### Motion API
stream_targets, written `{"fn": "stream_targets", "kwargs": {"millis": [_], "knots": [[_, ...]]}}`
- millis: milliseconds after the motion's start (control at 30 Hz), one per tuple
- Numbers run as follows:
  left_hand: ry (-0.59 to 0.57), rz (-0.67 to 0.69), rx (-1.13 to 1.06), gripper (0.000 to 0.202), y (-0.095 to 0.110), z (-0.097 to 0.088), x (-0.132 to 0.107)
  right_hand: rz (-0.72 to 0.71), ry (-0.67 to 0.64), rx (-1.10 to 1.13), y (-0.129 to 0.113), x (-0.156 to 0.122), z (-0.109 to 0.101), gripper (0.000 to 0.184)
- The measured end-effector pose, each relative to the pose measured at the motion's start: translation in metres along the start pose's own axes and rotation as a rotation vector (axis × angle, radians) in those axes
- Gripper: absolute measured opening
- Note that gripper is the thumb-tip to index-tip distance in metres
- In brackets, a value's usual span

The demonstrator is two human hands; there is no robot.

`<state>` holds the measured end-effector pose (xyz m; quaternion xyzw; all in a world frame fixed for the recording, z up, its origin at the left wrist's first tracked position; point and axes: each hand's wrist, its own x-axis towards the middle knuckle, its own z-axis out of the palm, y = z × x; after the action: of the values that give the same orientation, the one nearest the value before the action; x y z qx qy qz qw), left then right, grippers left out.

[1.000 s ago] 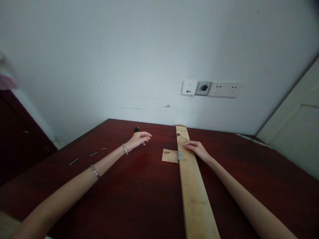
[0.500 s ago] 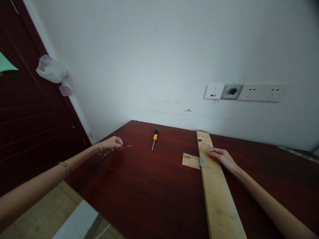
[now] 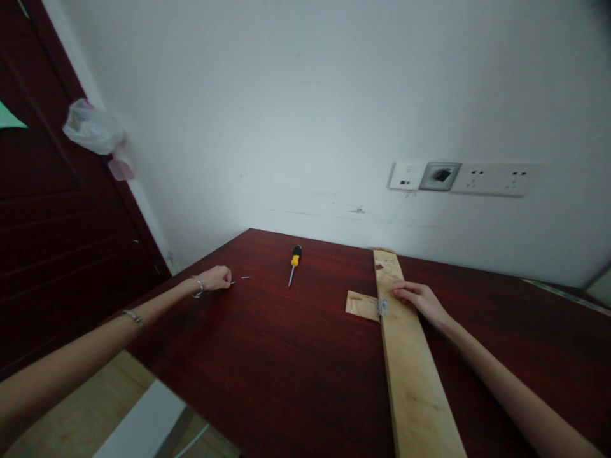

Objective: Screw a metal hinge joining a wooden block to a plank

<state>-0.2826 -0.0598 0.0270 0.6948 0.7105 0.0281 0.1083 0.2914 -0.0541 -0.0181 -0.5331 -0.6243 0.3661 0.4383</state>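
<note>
Dark red bench (image 3: 296, 362). Long plank (image 3: 415, 369) runs along its right part. Your right hand (image 3: 422, 302) rests bent fingers on the plank; cannot tell any grip. Your left hand (image 3: 216, 278) is curled. Wood block (image 3: 361, 305) left of plank, metal hinge (image 3: 382, 308) between. Screwdriver (image 3: 294, 264) lies mid-bench. Pins: one (image 3: 233, 283) at your left fingertips, grip unclear; another (image 3: 245, 277) just beside.

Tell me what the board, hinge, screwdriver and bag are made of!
Board: wood, seemingly unvarnished; it's pale with darker streaks and stains.
Hinge: probably metal; it's silvery-grey with a slight shine.
Screwdriver: grey shaft, likely steel; smooth-looking yellow-and-black handle, plastic or maybe rubber.
Bag: probably thin plastic; it's whitish and crumpled.
</note>
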Motion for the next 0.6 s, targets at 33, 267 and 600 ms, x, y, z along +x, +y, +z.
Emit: {"fn": "stream_targets", "kwargs": {"millis": [33,267,600], "knots": [[-0.004,-0.006,0.025,0.007,0.001,0.0,0.001,-0.001,0.003,0.006,-0.001,0.0,0.0,0.026],[0.034,0.076,0.104,0.013,0.023,-0.01,0.016,-0.002,0.014,0.026,-0.004,-0.001,0.003,0.023],[0.301,0.624,-0.382,0.011,0.179,0.003,0.072,-0.011,0.024,0.085,-0.005,0.002,0.011,0.034]]}}
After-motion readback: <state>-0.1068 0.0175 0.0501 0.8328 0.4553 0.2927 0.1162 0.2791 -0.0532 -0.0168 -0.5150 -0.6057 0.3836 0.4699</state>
